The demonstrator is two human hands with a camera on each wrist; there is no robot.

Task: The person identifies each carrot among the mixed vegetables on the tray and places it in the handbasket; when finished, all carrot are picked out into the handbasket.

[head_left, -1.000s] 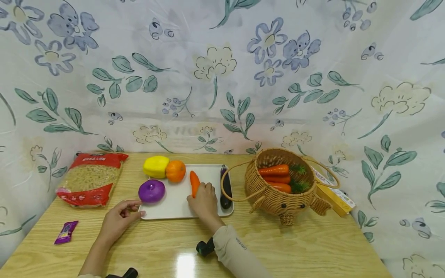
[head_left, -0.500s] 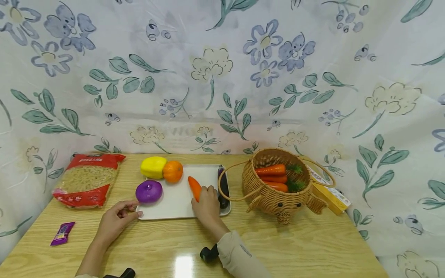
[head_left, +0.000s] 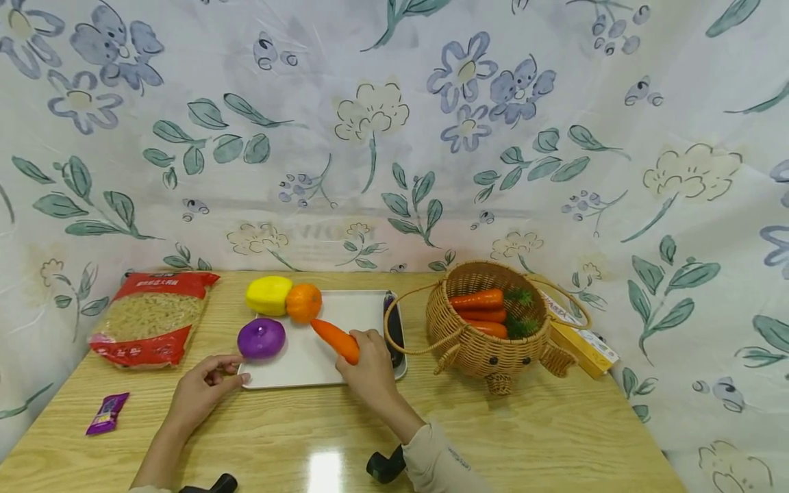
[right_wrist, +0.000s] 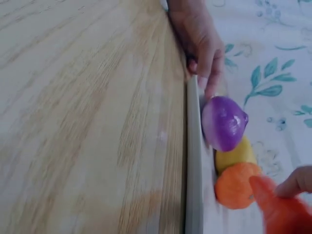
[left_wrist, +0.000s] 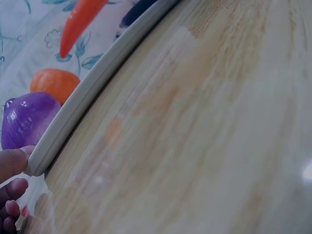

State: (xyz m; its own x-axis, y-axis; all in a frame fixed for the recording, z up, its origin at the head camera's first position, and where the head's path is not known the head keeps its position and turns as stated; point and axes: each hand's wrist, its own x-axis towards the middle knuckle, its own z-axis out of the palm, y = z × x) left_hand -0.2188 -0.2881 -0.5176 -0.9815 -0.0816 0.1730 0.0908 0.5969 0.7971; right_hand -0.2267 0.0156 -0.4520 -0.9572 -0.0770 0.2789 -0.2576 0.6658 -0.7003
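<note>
My right hand (head_left: 372,373) grips a carrot (head_left: 335,340) by its thick end over the white tray (head_left: 296,375). The carrot's thin tip points left, close to an orange (head_left: 304,303). At the tray's front left corner my left hand (head_left: 200,392) pinches the rim, thumb at the edge and the other fingers curled. A purple onion (head_left: 261,338) lies just beyond those fingers. Next to the orange is a yellow fruit (head_left: 266,295) at the back left corner. An eggplant (head_left: 395,329) lies along the tray's right side, partly behind the basket handle and my right hand.
To the right stands a wicker basket (head_left: 474,359) with an animal face, holding several carrots (head_left: 477,300). A yellow pasta box (head_left: 579,348) lies behind it. On the left are a red bag of pasta (head_left: 154,315) and a small purple wrapped sweet (head_left: 107,413).
My right hand has moved slightly to the right and toward me. The carrot in it has swung from nearly upright in view to slanting left. My left hand stays at the tray corner.
</note>
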